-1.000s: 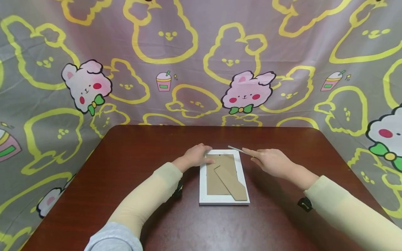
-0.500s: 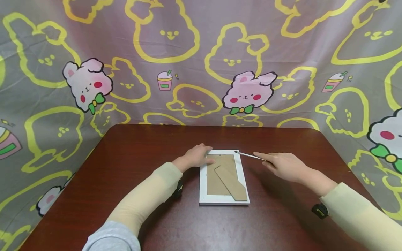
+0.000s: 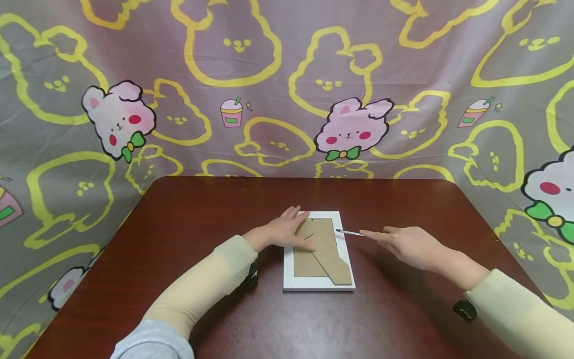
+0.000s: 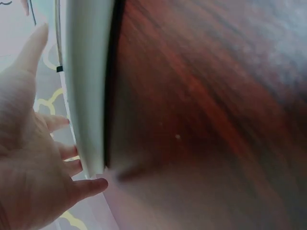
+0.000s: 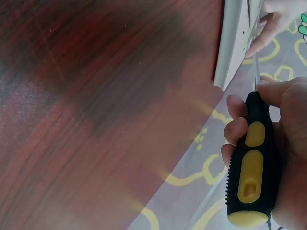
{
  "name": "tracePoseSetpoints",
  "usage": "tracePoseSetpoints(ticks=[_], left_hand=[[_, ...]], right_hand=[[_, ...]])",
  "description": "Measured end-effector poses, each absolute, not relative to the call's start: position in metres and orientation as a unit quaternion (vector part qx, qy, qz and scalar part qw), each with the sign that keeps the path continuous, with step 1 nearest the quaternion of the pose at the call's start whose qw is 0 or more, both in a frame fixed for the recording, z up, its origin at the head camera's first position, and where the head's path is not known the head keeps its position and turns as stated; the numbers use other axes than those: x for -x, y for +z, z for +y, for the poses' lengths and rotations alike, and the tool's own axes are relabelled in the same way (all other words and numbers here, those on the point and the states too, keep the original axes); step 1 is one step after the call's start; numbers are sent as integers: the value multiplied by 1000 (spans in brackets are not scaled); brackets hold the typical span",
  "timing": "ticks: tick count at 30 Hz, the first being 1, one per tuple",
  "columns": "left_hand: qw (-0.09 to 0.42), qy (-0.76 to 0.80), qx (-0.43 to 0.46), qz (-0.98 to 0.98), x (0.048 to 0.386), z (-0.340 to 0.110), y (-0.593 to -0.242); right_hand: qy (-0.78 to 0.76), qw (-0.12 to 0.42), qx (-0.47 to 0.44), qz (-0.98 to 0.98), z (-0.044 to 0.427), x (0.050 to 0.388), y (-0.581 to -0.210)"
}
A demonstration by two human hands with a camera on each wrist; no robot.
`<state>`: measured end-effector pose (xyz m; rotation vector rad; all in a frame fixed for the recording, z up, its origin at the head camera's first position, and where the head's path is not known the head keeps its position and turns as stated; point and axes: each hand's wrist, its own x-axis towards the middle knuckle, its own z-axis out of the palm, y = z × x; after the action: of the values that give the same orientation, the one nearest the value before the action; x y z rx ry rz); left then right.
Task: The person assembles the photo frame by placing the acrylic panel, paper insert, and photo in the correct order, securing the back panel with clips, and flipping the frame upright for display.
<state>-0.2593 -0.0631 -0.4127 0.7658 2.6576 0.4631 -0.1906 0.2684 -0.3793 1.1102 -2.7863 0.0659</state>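
Observation:
A white picture frame lies face down on the table, its brown backing board and slanted stand leg showing. My left hand rests over its upper left side, fingers spread and thumb on the backing; in the left wrist view that hand lies along the frame's edge. My right hand holds a screwdriver, its tip at the frame's right inner edge. Fingers wrap the black and yellow handle in the right wrist view. Whether the tip touches is hard to tell.
The dark red wooden table reaches back to a hanging cloth printed with yellow outlines and bunny faces. Cloth also hangs along both sides. A small black device sits under the right wrist.
The screwdriver tip has come from the frame's top edge down along its right border. The right hand has shifted right and down. The left thumb has slid down across the backing.

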Motion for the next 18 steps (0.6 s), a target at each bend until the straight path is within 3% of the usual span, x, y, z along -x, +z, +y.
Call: tracePoseSetpoints(ticks=[18], left_hand=[[174, 124, -287, 934, 257, -64, -418]], right_hand=[[28, 32, -393, -919, 274, 186, -379]])
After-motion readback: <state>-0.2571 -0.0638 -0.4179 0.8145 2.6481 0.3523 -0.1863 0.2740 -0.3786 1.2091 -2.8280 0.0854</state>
